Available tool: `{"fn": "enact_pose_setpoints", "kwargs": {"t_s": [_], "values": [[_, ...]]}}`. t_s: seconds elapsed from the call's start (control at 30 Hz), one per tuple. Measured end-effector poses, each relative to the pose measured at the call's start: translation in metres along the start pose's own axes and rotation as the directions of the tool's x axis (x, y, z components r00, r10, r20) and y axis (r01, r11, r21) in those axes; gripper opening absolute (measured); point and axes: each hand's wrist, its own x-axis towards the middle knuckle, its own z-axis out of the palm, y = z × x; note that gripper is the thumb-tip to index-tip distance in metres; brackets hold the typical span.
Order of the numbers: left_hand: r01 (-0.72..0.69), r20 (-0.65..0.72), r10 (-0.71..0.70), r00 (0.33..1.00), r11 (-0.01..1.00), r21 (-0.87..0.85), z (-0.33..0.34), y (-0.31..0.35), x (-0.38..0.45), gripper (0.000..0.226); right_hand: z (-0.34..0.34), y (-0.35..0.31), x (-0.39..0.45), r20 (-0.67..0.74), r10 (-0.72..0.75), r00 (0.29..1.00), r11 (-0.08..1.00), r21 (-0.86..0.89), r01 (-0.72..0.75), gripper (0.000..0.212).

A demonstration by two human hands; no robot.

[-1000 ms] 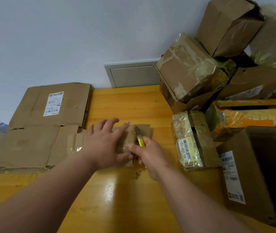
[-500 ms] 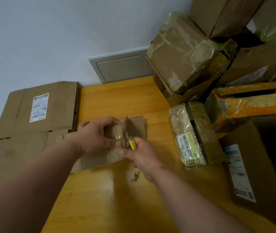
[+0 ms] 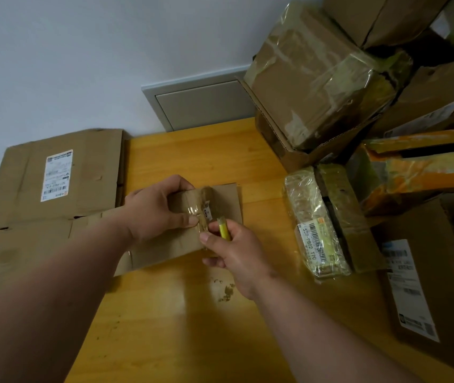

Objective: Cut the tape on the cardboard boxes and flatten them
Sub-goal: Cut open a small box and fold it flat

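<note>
Nearest me, the right hand is wrapped round a yellow cutter, its tip up against the taped seam of a small cardboard box lying nearly flat on the wooden table. The left hand pinches that box from the left, thumb and fingers curled over its taped edge. This looks like the tape-cutting step; next the blade likely needs a steady draw along the seam, kept off the left thumb. Left of the hands lies a stack of flattened cardboard; farther right, against the wall, a heap of taped boxes waits.
</note>
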Motion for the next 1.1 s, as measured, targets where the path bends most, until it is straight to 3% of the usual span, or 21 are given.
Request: {"fn": "enact_pose_setpoints", "kwargs": {"t_s": [0.17,0.3,0.43,0.6,0.73,0.8,0.87,0.9,1.1], "values": [[0.043,0.137,-0.044,0.990,0.999,0.007,-0.008,-0.001,0.008,0.055,-0.003,-0.005,0.006,0.005,-0.042,0.999,0.991,-0.126,0.042,0.009],[-0.009,-0.051,0.009,0.999,1.000,0.002,-0.001,0.000,0.010,0.028,-0.001,-0.008,0.009,-0.014,-0.063,0.998,0.987,-0.148,0.061,0.014],[-0.035,-0.162,0.032,0.986,0.999,-0.019,0.007,-0.001,0.008,0.032,0.006,-0.004,0.007,-0.096,-0.114,0.989,0.966,-0.241,0.088,0.019],[-0.064,-0.204,0.058,0.977,0.998,-0.026,0.011,-0.002,0.010,0.028,0.019,0.005,0.006,-0.206,-0.248,0.947,0.910,-0.385,0.155,0.019],[-0.067,-0.173,0.068,0.982,0.998,0.012,0.005,0.002,0.007,0.024,0.011,-0.011,0.008,-0.096,-0.134,0.986,0.945,-0.312,0.098,0.018],[-0.065,-0.123,0.088,0.989,0.981,0.182,0.001,0.002,0.001,0.043,0.008,-0.016,0.009,-0.067,-0.095,0.993,0.958,-0.276,0.073,0.016],[-0.054,-0.067,0.093,0.993,0.899,0.435,0.001,0.001,-0.008,0.073,0.006,-0.019,0.011,-0.064,-0.089,0.994,0.960,-0.272,0.068,0.016],[-0.052,-0.050,0.087,0.995,0.876,0.479,0.001,0.000,-0.011,0.081,0.007,-0.020,0.011,-0.059,-0.086,0.995,0.958,-0.278,0.066,0.016],[0.021,0.071,-0.036,0.997,0.980,0.197,-0.006,0.002,-0.006,0.093,-0.005,-0.013,0.009,-0.139,-0.122,0.983,0.942,-0.328,0.070,0.021]]}}
